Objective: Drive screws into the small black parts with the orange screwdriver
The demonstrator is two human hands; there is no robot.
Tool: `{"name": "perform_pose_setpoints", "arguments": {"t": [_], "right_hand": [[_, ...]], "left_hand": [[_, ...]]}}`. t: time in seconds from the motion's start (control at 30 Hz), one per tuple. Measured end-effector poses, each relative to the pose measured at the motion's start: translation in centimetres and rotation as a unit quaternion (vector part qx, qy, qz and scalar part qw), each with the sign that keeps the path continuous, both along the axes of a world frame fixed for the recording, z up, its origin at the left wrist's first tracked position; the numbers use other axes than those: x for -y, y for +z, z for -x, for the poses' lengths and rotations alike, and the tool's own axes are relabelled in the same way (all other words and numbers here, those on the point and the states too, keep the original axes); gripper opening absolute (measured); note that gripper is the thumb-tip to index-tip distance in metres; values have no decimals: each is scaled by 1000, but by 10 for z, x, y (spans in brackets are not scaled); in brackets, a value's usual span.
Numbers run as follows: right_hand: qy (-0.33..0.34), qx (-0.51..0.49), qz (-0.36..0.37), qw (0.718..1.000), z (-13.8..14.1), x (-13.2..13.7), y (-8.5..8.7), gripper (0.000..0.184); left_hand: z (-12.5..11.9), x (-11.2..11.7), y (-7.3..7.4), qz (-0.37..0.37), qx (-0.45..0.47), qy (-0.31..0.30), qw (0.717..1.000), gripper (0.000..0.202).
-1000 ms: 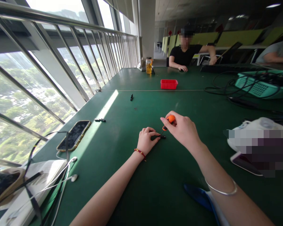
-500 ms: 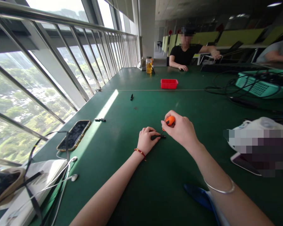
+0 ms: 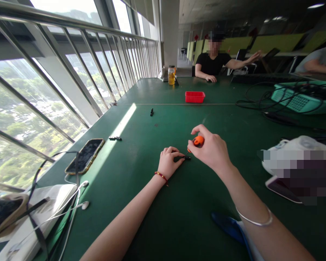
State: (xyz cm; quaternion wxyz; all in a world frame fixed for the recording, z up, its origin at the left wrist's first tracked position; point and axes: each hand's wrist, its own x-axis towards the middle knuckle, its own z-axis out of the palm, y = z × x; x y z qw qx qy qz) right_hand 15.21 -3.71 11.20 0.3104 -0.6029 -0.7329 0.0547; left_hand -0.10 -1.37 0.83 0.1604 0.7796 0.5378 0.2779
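Nearest the person, a blue object (image 3: 228, 224) lies flat on the green bench (image 3: 157, 217) under the right forearm, out of the way of both hands. To the left, white earphones (image 3: 81, 205) trail off a white box (image 3: 43, 206) by the window rail.

At mid-bench the left hand (image 3: 168, 161) rests knuckles-up, its fingers curled down and closed on a small black part (image 3: 185, 158). It pins the part against the bench surface, probably so that it cannot spin or slide. The right hand (image 3: 210, 150) is wrapped around the orange handle of a small screwdriver (image 3: 198, 140), thumb and middle fingers closed on it and the index finger lifted. The driver leans down to the left with its thin shaft meeting the black part. That slant suits a fingertip twisting grip.

A smartphone (image 3: 84, 156) lies face-up to the left, well apart. Beyond it sit two small black pieces (image 3: 115, 138) and, farther on, another black piece (image 3: 151, 112). A red tray (image 3: 195, 97) stands past the bench seam, with a jar of yellow liquid (image 3: 171, 75) behind it. A seated person in black (image 3: 213, 63) stretches one arm sideways.
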Motion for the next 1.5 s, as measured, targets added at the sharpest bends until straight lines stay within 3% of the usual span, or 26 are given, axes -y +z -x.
{"name": "perform_pose_setpoints", "arguments": {"t": [0.2,0.4,0.6,0.7,0.83,0.97,1.07,1.27,1.4,1.5], "right_hand": [[5,6,20,1000,-2,-1,2,37],[25,13,23,999,-1,-2,-1,25],[7,5,-9,1000,1,-1,-1,44],[-15,31,-25,999,2,-1,-3,37],[9,28,-14,999,0,0,-1,25],[19,12,2,1000,-1,3,4,38],[-16,25,15,999,-1,2,5,46],[8,41,42,998,-1,2,6,24],[25,36,37,998,-1,4,8,38],[-5,43,38,998,1,4,5,35]], "left_hand": [[1,0,-1,-7,-1,-1,1000,13],[0,-1,-2,-5,1,0,1000,13],[0,0,-1,-3,-3,1,1000,14],[0,-1,-2,-7,-2,1,1000,13],[1,-1,-2,-4,1,1,1000,13],[0,-1,-2,-2,0,3,1000,13],[1,-1,-3,-8,1,1,1000,13],[1,-1,-3,-5,3,0,1000,13],[1,0,-2,-7,-1,1,1000,15],[0,0,-2,-8,-5,4,1000,15]]}}
